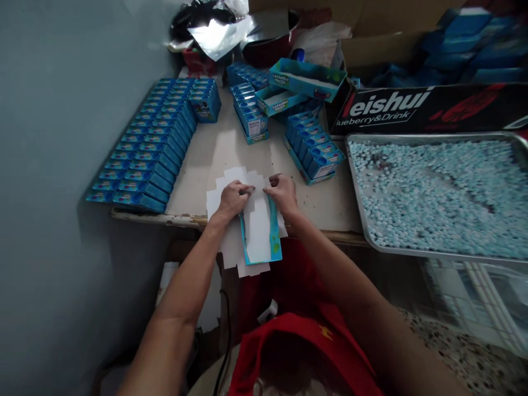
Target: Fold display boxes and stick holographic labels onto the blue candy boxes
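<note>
Curling at the far left of a blue-edged card tray (pixel 275 242), my left hand (pixel 234 199) sets thumb against bent fingers, though I cannot tell whether they grip; my right hand (pixel 282 193) pinches its far right corner. Both forearms converge from below. The tray rests on white card sheets (pixel 231 250) overhanging the near table (pixel 206 165) edge. Blue boxes (pixel 152 137) crowd my left; a metal pan (pixel 412 253) of pale blue pellets (pixel 445 192) flanks my right, before a black carton (pixel 433 110).
</note>
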A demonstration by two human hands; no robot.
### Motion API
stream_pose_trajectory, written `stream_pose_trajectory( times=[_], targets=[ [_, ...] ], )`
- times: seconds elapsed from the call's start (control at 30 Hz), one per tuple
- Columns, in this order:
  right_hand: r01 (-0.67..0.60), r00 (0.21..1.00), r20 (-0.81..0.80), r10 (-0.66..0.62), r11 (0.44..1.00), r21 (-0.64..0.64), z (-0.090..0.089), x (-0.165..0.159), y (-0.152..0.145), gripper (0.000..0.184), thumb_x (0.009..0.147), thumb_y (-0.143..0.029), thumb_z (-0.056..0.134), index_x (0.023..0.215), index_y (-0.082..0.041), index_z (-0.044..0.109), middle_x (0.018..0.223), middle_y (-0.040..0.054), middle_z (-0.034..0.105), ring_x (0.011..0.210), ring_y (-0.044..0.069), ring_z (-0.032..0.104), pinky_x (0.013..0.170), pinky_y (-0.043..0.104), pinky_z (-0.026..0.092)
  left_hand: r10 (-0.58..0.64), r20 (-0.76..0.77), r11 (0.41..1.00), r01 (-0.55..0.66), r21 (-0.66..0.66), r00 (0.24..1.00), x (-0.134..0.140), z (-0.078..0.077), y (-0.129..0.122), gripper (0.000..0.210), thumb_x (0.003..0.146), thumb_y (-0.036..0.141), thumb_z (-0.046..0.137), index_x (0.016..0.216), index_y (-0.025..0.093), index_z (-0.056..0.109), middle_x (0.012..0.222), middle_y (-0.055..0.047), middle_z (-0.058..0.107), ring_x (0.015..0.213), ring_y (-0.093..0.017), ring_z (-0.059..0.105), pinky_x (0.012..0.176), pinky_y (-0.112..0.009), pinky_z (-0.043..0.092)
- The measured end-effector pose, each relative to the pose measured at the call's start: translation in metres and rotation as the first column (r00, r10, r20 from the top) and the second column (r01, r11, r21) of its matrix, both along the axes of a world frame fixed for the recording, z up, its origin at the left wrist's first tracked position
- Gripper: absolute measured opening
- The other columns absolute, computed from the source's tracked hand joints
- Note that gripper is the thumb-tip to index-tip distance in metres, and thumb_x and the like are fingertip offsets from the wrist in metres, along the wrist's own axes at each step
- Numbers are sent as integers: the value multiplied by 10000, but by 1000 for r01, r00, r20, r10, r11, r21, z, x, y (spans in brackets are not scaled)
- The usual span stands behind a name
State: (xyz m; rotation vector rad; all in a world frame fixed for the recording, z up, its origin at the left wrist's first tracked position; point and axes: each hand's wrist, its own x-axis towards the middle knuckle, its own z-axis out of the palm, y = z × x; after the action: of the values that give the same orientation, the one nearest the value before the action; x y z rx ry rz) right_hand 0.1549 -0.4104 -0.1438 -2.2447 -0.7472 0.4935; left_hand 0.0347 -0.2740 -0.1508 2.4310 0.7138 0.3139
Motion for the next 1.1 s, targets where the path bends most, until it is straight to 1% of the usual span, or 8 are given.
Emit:
stream_pose_trajectory(
  times=[0.17, 0.27, 0.37, 0.53, 0.73, 0.83, 1.0, 1.1],
  targets=[
    [-180, 946, 252, 205, 976, -120, 6, -13, -2, 329, 994, -213, 491, 1141, -180, 783, 1190, 140, 759, 1135, 266, 689, 994, 336, 489, -13, -24, 999, 13, -32, 1000, -1, 2, -4, 304, 861, 142, 632, 1037, 239, 861, 998, -61, 754, 967, -216, 715, 975, -318, 557],
    [-286, 903, 277, 327, 941, -179, 10, -12, -5, 375, 1042, -207, 438, 1157, -167, 793, 1222, 158, 719, 1095, 250, 683, 957, 316, 492, 205, 102, 978, -199, -63, 973, -7, 0, -14, 186, 868, 196, 701, 986, 222, 842, 979, -61, 782, 941, -221, 718, 943, -333, 556],
    [-243, 926, 263, 271, 961, -134, 9, -13, -9, 416, 1041, -186, 434, 1293, -194, 766, 1252, 141, 692, 1099, 242, 679, 941, 310, 502, 393, 199, 919, -374, -125, 898, -13, -2, -23, 156, 803, 305, 840, 921, 209, 805, 916, -61, 787, 857, -226, 709, 876, -344, 556],
    [-236, 902, 329, 279, 958, -166, 6, -19, -8, 438, 946, -93, 478, 1225, -201, 798, 1171, 144, 719, 1022, 267, 699, 887, 332, 532, 396, 246, 912, -349, -215, 884, -16, -4, -31, 183, 873, 340, 787, 758, 203, 747, 899, -84, 741, 890, -228, 691, 907, -352, 536],
    [-221, 915, 371, 158, 966, 133, -4, -23, -16, 366, 1004, -180, 460, 1158, -182, 793, 1147, 140, 745, 1064, 264, 698, 960, 353, 527, 591, 388, 786, -395, -476, 707, -17, -6, -54, 330, 973, 460, 661, 786, 189, 683, 859, -61, 691, 850, -189, 651, 829, -303, 539],
    [-255, 920, 338, 196, 957, 140, -5, -19, -15, 333, 1015, -206, 466, 1092, -182, 789, 1134, 131, 752, 1087, 257, 687, 979, 346, 513, 614, 376, 744, -349, -570, 694, -12, -2, -56, 307, 974, 479, 669, 889, 184, 674, 846, -45, 704, 804, -165, 656, 773, -274, 539],
    [-283, 916, 282, 284, 958, -46, 6, -17, 1, 359, 987, -151, 432, 1120, -185, 764, 1243, 146, 701, 1080, 263, 677, 938, 340, 510, 610, 378, 778, -436, -453, 696, -7, 0, -47, 372, 975, 323, 693, 1308, 212, 569, 1053, -61, 743, 940, -151, 704, 881, -256, 554],
    [-192, 951, 234, 200, 980, -59, 12, -21, 5, 384, 959, -169, 468, 1287, -178, 669, 1190, 149, 720, 1081, 289, 679, 946, 373, 512, 572, 341, 820, -503, -274, 746, -7, -1, -48, 233, 1061, 400, 538, 1084, 203, 660, 967, -53, 736, 917, -164, 682, 879, -278, 541]
  ],
)
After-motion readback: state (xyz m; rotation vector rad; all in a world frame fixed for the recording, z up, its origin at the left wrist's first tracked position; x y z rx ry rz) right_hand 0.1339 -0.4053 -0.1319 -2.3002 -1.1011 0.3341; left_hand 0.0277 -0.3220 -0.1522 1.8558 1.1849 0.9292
